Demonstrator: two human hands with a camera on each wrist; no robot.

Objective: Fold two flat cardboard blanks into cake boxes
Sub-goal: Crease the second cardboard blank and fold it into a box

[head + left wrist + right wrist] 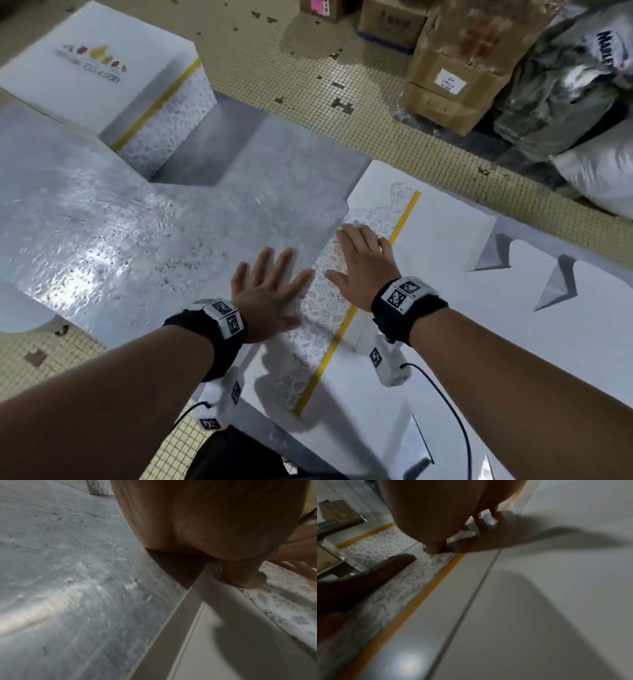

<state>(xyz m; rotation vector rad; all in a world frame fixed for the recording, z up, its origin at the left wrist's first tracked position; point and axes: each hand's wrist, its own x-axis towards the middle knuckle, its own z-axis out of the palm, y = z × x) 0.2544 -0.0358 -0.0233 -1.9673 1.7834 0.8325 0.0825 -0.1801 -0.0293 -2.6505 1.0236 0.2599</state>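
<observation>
Far out past your left fingertips there's a finished cake box (102, 72), white lid with a colourful logo, yellow stripe and patterned side, sitting on the tiled floor (308, 85). In front of it a big flat blank (120, 222) lies silver side up, and it runs right under your left hand (263, 294). That hand is spread flat, fingers straight and fanned, palm pressing down on the silver panel right at its edge; your thumb tip (254, 582) pokes over onto the patterned strip (329, 301) next door.

Your right hand (363, 263) is just beside the left one, thumbs almost meeting. It's flat too, fingers stretched out, resting on that patterned strip with the fingertips up at the silver panel's corner, gripping nothing. The yellow stripe (342, 335) runs along the little-finger side of that hand, and beyond it is the plain white face of the second blank (445, 291), lying flat with triangular cut-out tabs (555, 284) lifted a bit, well off to the right of your fingers.

Way beyond your right fingertips: brown cartons (455, 68) and some sacks (582, 102) on the floor.
</observation>
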